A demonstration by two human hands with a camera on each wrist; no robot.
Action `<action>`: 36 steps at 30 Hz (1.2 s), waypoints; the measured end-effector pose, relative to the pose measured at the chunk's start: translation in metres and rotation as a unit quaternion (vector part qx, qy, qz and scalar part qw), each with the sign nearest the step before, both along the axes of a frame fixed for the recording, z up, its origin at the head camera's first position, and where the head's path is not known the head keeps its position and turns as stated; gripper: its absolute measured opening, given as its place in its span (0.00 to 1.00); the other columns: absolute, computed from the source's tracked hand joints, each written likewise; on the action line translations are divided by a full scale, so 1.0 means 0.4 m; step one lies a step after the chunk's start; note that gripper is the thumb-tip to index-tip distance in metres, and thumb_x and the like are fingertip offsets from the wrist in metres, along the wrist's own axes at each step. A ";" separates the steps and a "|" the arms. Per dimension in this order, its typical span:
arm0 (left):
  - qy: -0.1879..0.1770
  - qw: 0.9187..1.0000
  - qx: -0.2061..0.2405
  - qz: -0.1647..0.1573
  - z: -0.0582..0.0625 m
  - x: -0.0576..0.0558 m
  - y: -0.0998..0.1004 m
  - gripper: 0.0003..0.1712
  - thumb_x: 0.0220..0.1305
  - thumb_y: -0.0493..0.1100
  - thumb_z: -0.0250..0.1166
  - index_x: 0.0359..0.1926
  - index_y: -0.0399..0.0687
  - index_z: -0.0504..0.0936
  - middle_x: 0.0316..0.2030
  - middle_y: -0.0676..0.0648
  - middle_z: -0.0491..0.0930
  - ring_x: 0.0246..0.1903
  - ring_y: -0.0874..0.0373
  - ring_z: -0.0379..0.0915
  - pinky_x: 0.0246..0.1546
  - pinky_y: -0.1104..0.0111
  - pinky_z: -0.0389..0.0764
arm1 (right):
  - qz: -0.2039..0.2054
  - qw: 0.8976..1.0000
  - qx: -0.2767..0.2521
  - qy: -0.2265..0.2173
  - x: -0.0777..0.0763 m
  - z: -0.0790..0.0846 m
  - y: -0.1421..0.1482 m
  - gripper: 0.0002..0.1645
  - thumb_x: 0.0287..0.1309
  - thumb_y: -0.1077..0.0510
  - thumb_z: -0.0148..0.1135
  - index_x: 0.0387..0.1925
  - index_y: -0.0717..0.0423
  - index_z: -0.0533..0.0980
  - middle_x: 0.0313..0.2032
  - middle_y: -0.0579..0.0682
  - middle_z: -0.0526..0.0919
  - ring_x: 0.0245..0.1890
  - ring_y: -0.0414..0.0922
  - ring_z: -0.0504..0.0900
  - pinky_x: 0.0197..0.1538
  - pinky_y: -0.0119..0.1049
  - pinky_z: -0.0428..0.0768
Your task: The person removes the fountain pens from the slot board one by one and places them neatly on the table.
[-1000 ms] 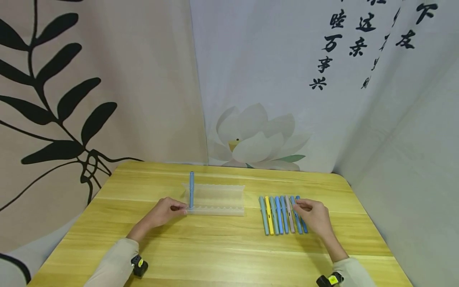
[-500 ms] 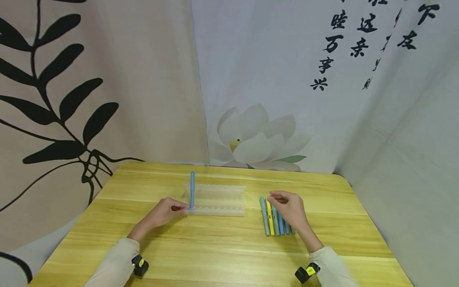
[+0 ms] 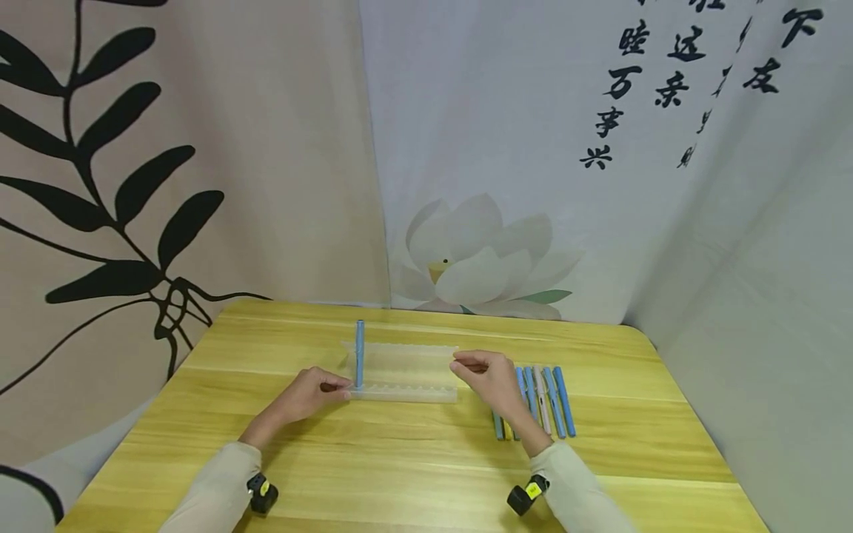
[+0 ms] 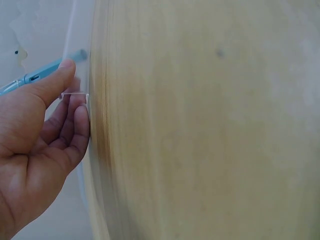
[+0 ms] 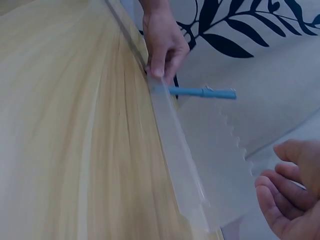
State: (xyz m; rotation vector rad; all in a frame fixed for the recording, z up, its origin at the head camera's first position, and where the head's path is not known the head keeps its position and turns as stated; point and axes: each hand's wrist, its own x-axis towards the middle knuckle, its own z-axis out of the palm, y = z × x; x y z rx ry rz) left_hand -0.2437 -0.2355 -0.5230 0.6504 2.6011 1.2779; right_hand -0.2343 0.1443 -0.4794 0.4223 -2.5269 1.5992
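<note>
A clear plastic pen rack [image 3: 406, 394] with notched edges stands on the table. One blue pen [image 3: 360, 354] leans in its leftmost part. My left hand [image 3: 312, 398] pinches the rack's left end; in the left wrist view the thumb [image 4: 64, 75] lies on the ledge beside the pen, with curled fingers below. At the rack's right end hovers my right hand [image 3: 489, 377]. Its thumb and fingers are apart with nothing between them in the right wrist view, close to the rack's notched back edge [image 5: 239, 145].
Right of the rack, several pens [image 3: 549, 400] lie side by side in a row, blue and grey ones showing. My right hand and forearm partly cover the green and yellow ones. Behind the wooden table [image 3: 373, 474] hangs a printed curtain [image 3: 286, 185].
My right hand has moved left across the row of pens to the rack's right end, uncovering the blue pens at the right. The left hand stays on the rack.
</note>
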 end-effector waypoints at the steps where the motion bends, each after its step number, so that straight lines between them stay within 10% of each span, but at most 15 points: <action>1: 0.001 1.000 0.001 -0.001 0.000 0.000 0.000 0.17 0.71 0.45 0.67 0.53 0.40 0.88 0.49 0.43 0.87 0.42 0.60 0.82 0.41 0.70 0.82 | 0.003 1.000 0.001 0.002 -0.002 0.000 -0.013 0.14 0.64 0.53 0.72 0.49 0.50 0.87 0.42 0.47 0.90 0.39 0.41 0.88 0.43 0.32 0.85; 17: 0.012 1.000 -0.001 -0.002 -0.001 0.002 0.001 0.15 0.71 0.44 0.66 0.52 0.40 0.88 0.48 0.44 0.88 0.43 0.59 0.83 0.42 0.70 0.83 | 0.086 0.996 0.020 0.009 -0.029 -0.023 -0.206 0.15 0.68 0.51 0.67 0.50 0.54 0.86 0.43 0.48 0.90 0.39 0.41 0.88 0.41 0.33 0.85; 36: 0.016 1.000 0.005 -0.014 0.004 -0.003 -0.003 0.16 0.72 0.44 0.66 0.52 0.38 0.88 0.46 0.43 0.89 0.41 0.58 0.84 0.40 0.69 0.84 | 0.062 0.998 0.024 -0.005 -0.067 -0.060 -0.344 0.16 0.64 0.55 0.71 0.47 0.62 0.86 0.40 0.49 0.91 0.36 0.39 0.88 0.39 0.31 0.84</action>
